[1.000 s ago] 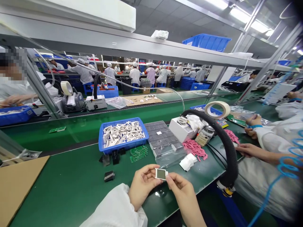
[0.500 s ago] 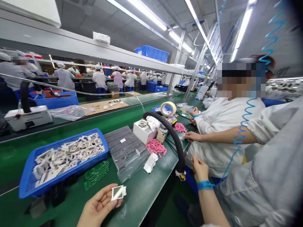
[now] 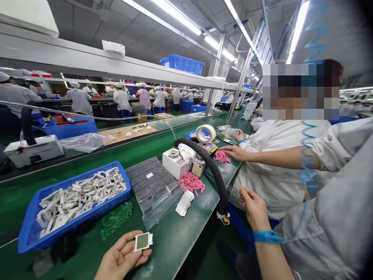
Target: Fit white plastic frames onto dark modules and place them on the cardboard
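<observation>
White-framed panel point(image 3: 143, 241): one, small and rectangular, with a grey-green window.
Where it is: in the left hand point(image 3: 121, 258), at the bottom of the view, above the green bench top point(image 3: 175, 237).
Which way it points: window up towards the camera; long axis roughly across the view, right end slightly higher.
Left hand: palm up and curled, grasping the panel against the fingers.
Right hand point(image 3: 255, 208): open, fingers slightly curled, holding nothing, well to the right of the left hand, with one blue wristband point(image 3: 266, 236).
Beyond the left hand: one blue tray point(image 3: 29, 223) packed with many white frames point(image 3: 78, 200), too many to count.
Right of the tray, from the left hand: one bundle of green circuit boards point(image 3: 116, 219), nearest; one grey stack in a clear plastic bag point(image 3: 151, 184).
Further right: one pile of pink pieces point(image 3: 190, 182), one small stack of white strips point(image 3: 184, 203), one white box point(image 3: 175, 165), one jar point(image 3: 198, 167).
Beyond the right hand: one black ribbed hose point(image 3: 217, 175), one roll of tape point(image 3: 205, 134).
Nearby: a co-worker's hand point(image 3: 234, 153), palm down, reaching in from the right, near a second pink pile.
</observation>
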{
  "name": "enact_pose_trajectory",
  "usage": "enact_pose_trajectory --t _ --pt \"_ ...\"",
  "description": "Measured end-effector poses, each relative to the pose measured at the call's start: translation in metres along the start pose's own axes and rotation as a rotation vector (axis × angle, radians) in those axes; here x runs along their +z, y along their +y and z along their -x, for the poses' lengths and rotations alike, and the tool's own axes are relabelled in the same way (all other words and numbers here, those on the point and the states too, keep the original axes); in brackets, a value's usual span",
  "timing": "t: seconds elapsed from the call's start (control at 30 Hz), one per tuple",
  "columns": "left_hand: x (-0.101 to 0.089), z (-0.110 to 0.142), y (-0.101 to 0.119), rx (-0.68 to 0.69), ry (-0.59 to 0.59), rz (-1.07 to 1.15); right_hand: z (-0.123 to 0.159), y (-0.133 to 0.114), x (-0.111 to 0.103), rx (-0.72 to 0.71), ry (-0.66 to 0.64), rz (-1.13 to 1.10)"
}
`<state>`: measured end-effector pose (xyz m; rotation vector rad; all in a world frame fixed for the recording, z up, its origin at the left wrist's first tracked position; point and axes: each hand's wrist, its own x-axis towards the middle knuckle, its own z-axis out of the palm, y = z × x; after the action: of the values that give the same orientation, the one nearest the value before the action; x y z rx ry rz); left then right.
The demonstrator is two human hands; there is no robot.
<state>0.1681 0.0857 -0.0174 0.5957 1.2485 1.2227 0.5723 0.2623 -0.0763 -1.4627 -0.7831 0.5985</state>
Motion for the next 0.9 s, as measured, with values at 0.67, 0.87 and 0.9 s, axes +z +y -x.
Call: enact_pose_trajectory --t 0.67,0.87,0.9 --pt "-0.001 0.009 -0.002 0.060 -0.138 0.030 0.072 -0.061 -0.002 0.074 -0.136 -0.116" --pt "0.004 0.010 -0.009 0.103 -0.151 0.038 0.180 -0.100 0.030 -0.016 -0.585 -0.142" --pt "0.004 0.010 -0.008 0.110 -0.139 0.047 0.195 -0.101 0.040 -0.007 -0.648 -0.138"
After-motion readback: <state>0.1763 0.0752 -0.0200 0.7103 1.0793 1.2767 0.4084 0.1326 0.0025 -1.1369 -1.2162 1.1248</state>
